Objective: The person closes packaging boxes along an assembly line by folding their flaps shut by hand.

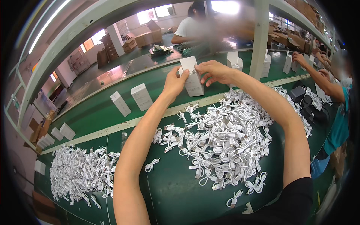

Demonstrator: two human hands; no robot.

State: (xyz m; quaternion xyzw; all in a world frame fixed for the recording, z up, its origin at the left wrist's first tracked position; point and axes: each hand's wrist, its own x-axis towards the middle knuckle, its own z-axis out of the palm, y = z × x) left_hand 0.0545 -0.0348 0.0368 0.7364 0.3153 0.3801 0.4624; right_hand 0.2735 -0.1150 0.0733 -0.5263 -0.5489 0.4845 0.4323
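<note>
Head view: white box (195,87), lid (188,62) up; left hand (174,80) clamped on its left side, likely steadying; right hand (216,72) at its opening, finger closure unclear.

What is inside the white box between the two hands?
The white box has its lid flap raised, between the left hand and right hand. Its contents cannot be made out: front wall and fingers cover the inside.

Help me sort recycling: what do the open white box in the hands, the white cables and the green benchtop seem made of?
Open white box: probably matte paperboard; thin, creased flap. White USB cables: likely smooth plastic, bent into tight loops; plug tips look metallic grey. Green benchtop: satin, perhaps rubber or vinyl; faint sheen.
</note>
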